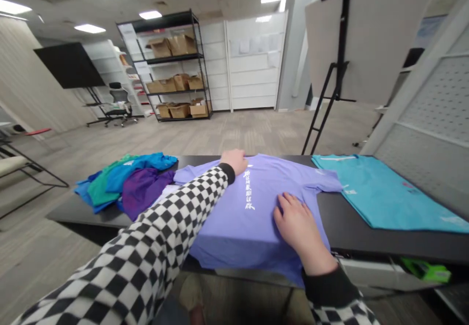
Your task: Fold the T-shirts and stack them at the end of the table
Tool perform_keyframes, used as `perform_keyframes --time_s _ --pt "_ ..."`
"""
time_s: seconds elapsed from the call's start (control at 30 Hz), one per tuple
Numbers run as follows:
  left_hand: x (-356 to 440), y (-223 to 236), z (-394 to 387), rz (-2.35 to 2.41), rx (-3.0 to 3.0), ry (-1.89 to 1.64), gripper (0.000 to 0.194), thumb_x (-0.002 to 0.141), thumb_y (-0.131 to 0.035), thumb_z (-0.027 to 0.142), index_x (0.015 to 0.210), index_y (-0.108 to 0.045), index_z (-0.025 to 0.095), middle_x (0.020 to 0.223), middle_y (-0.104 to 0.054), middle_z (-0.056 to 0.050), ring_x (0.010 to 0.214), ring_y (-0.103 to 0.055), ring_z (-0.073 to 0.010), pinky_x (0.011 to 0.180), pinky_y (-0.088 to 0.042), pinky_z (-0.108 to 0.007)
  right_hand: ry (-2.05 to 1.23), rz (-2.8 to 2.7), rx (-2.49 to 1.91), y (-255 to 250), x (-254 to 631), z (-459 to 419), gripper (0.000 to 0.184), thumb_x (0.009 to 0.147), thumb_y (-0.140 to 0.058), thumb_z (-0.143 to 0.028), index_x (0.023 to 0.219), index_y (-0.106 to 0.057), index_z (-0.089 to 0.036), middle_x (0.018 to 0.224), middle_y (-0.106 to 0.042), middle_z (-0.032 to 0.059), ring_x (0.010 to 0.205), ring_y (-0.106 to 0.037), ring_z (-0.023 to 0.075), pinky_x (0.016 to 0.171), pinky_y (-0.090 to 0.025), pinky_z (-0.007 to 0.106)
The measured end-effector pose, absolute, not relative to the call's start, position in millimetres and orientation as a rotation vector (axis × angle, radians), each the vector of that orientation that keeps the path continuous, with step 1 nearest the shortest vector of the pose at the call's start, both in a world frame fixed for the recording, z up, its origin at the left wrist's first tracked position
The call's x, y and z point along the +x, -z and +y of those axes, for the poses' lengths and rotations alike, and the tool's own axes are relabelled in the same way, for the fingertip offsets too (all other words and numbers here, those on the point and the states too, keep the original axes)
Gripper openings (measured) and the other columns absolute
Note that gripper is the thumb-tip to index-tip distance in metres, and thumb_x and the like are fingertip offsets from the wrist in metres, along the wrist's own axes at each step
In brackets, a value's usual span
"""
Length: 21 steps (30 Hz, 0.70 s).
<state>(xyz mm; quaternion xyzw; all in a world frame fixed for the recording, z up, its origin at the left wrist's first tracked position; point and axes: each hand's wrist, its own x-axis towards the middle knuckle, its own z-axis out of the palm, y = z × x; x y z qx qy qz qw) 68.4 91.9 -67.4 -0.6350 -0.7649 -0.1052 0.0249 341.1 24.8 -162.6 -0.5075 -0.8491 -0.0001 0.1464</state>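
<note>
A lavender T-shirt [234, 222] with white lettering down its front lies spread on the black table, its hem hanging over the near edge. At the far collar area is my left hand [234, 161], its fingers curled and closed on the shirt, fingertips mostly hidden. My right hand [295, 220] rests palm down on the right side of the shirt, fingers stretched out. A sleeve of the shirt reaches right and touches a flat turquoise shirt [395, 193].
A heap of blue, green and purple shirts [135, 181] lies at the left of the black table [351, 227]. Under the table's right side is a bright green item [427, 270]. A board on a stand [340, 75] and a perforated partition [436, 115] stand to the right.
</note>
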Motion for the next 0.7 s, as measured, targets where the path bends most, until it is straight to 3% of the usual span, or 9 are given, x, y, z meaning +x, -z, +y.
perform_keyframes --time_s 0.07,0.13,0.2,0.3,0.4,0.5,0.6,0.7 --pt "16.0 59.1 70.8 -2.493 -1.873 0.219 0.030 0.113 -0.063 0.032 0.131 -0.079 0.016 0.135 -0.077 -0.018 0.126 -0.074 -0.0313 0.112 -0.060 -0.050 0.024 -2.459 -1.512 163.0 339.0 25.1 0.054 0.114 -0.043 -0.027 0.161 -0.065 -0.014 0.173 -0.058 0.0175 0.160 -0.054 0.0378 0.133 -0.042 0.059" --pt "-26.4 61.3 47.4 -2.554 -1.811 0.154 0.043 0.110 -0.076 0.043 0.145 -0.070 0.019 0.146 -0.071 -0.014 0.125 -0.073 -0.0292 0.105 -0.065 -0.051 0.034 -2.470 -1.542 164.6 336.4 25.7 0.056 0.114 -0.041 -0.028 0.165 -0.062 -0.014 0.176 -0.055 0.0169 0.163 -0.051 0.0377 0.134 -0.040 0.061" --pt "-55.6 70.1 28.1 -2.580 -1.784 0.111 0.047 0.109 -0.077 0.045 0.147 -0.069 0.019 0.147 -0.069 -0.013 0.125 -0.073 -0.0292 0.103 -0.066 -0.051 0.036 -2.483 -1.549 166.3 334.8 26.7 0.058 0.115 -0.039 -0.028 0.167 -0.059 -0.013 0.178 -0.053 0.0164 0.164 -0.050 0.0377 0.134 -0.039 0.062" --pt "-82.1 81.2 14.6 -2.604 -1.762 0.058 0.041 0.110 -0.075 0.040 0.146 -0.071 0.021 0.150 -0.070 -0.013 0.129 -0.072 -0.0289 0.110 -0.064 -0.049 0.043 -2.497 -1.542 167.0 336.2 28.0 0.059 0.115 -0.037 -0.028 0.168 -0.059 -0.014 0.178 -0.052 0.0155 0.165 -0.049 0.0373 0.135 -0.039 0.061" --pt "-103.8 76.0 14.5 -2.616 -1.674 0.033 0.045 0.108 -0.067 0.032 0.152 -0.072 0.024 0.160 -0.069 -0.014 0.147 -0.065 -0.0331 0.124 -0.053 -0.046 0.058 -2.504 -1.518 167.5 339.9 29.3 0.058 0.116 -0.038 -0.028 0.167 -0.060 -0.016 0.178 -0.053 0.0153 0.164 -0.050 0.0362 0.136 -0.037 0.060" --pt "-127.5 55.4 4.1 -2.641 -1.545 0.018 0.048 0.107 -0.054 0.034 0.148 -0.076 0.022 0.155 -0.074 -0.014 0.146 -0.068 -0.0346 0.120 -0.054 -0.043 0.065 -2.491 -1.509 171.0 342.3 31.8 0.058 0.116 -0.038 -0.030 0.167 -0.060 -0.016 0.178 -0.053 0.0148 0.164 -0.050 0.0359 0.137 -0.037 0.061" --pt "-142.1 36.8 -37.8 -2.677 -1.440 -0.012 0.049 0.107 -0.049 0.047 0.129 -0.082 0.018 0.131 -0.084 -0.017 0.128 -0.077 -0.0366 0.108 -0.059 -0.042 0.058 -2.465 -1.499 177.3 342.7 35.7 0.060 0.115 -0.037 -0.032 0.167 -0.061 -0.015 0.177 -0.054 0.0152 0.163 -0.051 0.0374 0.135 -0.038 0.064" --pt "-136.3 40.6 -106.9 -2.717 -1.371 -0.028 0.072 0.103 -0.047 0.074 0.131 -0.078 0.015 0.124 -0.085 -0.021 0.118 -0.080 -0.0419 0.101 -0.059 -0.046 0.045 -2.433 -1.480 183.2 342.6 39.0 0.061 0.113 -0.039 -0.033 0.166 -0.063 -0.015 0.176 -0.055 0.0162 0.162 -0.052 0.0389 0.134 -0.040 0.066"
